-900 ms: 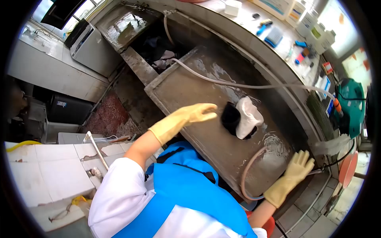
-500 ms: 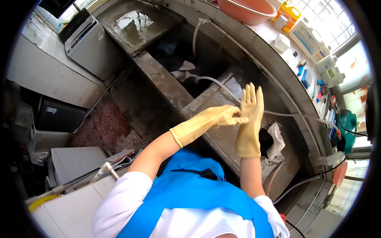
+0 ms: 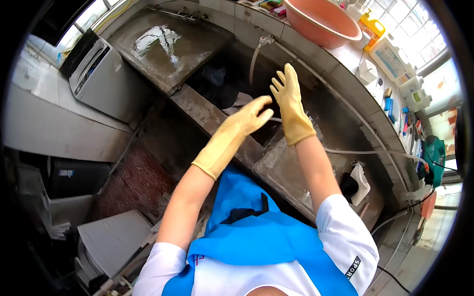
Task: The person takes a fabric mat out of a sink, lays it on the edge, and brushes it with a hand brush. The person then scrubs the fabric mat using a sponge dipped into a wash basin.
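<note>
daylight enters through the gridded window (image 3: 419, 29) at upper right, where the panes overexpose. the wet slab (image 3: 170, 47) returns white glare. the trough (image 3: 234, 59) and the floor at lower left lie in deep shadow; detail there is reduced. my left hand (image 3: 239, 123) and right hand (image 3: 290, 98) are well lit. my white shirt (image 3: 227, 278) is bright. the wide lens bends straight edges; black vignetting fills the corners.

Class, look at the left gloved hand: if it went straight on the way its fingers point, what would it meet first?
Most likely the right hand, which lies just beyond the left hand in that line. Depth is unclear from this single view, so it might pass over or under instead.
</note>
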Demonstrator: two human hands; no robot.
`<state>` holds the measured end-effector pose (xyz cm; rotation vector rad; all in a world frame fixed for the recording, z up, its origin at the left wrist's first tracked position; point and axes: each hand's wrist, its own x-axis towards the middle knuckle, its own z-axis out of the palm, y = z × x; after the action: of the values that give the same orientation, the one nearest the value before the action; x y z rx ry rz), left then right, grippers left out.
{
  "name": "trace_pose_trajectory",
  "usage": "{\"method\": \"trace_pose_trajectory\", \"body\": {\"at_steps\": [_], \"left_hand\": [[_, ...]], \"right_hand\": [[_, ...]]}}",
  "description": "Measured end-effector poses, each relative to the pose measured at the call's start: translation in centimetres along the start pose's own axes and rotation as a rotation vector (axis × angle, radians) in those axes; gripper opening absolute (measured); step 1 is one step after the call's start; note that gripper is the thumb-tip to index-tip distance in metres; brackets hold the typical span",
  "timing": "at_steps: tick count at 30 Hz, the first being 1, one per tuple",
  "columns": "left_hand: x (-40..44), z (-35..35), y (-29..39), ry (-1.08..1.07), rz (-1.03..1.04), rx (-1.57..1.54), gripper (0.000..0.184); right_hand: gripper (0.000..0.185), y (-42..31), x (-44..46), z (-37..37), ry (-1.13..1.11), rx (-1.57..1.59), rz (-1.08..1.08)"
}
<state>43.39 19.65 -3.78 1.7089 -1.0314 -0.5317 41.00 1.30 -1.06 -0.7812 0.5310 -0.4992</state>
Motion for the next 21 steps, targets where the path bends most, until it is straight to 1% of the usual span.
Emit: {"method": "trace_pose_trajectory", "body": {"at_steps": [1,2,3,4,5,6,8,9,10,11,12,14,15,17,18,20,21], "left_hand": [[-0.1,-2.5,-0.4,0.063,-0.082,0.018,0.058],[-1.3,-7.1,0.1,0.084,-0.219,0.073,0.066],[1.0,-5.6,-1.3,0.085,-0.163,0.02,0.07],[0.9,-8.9,1.3,0.115,-0.181,0.036,0.07],[0.3,-12.3,2.6,0.124,-0.274,0.046,0.067],[1.2,-15.3,2.4,0.152,-0.341,0.056,0.064],[1.3,-18.1,-3.6,0.181,-0.408,0.007,0.063],[0.5,-22.8,-3.7,0.074,-0.549,0.108,0.062],[1.8,-21.3,-4.0,0.135,-0.551,0.036,0.061],[1.5,-22.4,-3.0,0.171,-0.556,-0.005,0.06],[1.1,-25.2,-1.6,0.203,-0.58,-0.032,0.059],[0.6,-27.3,-5.1,0.16,-0.649,-0.018,0.057],[1.0,-28.3,-5.1,0.18,-0.661,-0.013,0.056],[1.9,-29.1,-6.9,0.203,-0.667,-0.049,0.054],[2.6,-29.8,-7.1,0.208,-0.664,-0.072,0.054],[4.5,-29.5,-8.6,0.169,-0.641,-0.071,0.052],[6.2,-30.2,-9.8,0.1,-0.611,-0.119,0.051]], "right_hand": [[0.08,0.2,1.7,0.8,0.023,-0.103,-0.039],[0.08,1.9,2.5,2.9,0.08,-0.154,-0.028],[0.084,0.4,4.7,1.8,0.104,-0.188,-0.05],[0.084,1.1,8.1,1.2,0.116,-0.171,-0.061],[0.086,3.2,12.7,0.7,0.101,-0.314,-0.109],[0.083,3.2,15.1,1.7,0.12,-0.452,-0.163],[0.085,3.2,20.0,3.4,0.183,-0.734,-0.266],[0.085,5.4,21.4,4.3,0.206,-0.742,-0.218],[0.085,2.7,24.2,3.4,0.193,-0.818,-0.263],[0.073,3.6,27.6,2.3,0.203,-0.814,-0.305],[0.069,0.7,23.8,7.4,0.165,-0.936,-0.169],[0.067,2.1,24.6,7.6,0.256,-1.088,-0.155],[0.067,3.0,25.4,7.6,0.272,-1.084,-0.133],[0.064,6.0,26.8,6.6,0.403,-1.009,-0.182],[0.062,5.9,24.4,9.8,0.521,-1.086,-0.295],[0.07,8.3,25.5,9.5,0.595,-0.969,-0.302],[0.072,9.0,25.0,11.7,0.709,-0.89,-0.321]]}}
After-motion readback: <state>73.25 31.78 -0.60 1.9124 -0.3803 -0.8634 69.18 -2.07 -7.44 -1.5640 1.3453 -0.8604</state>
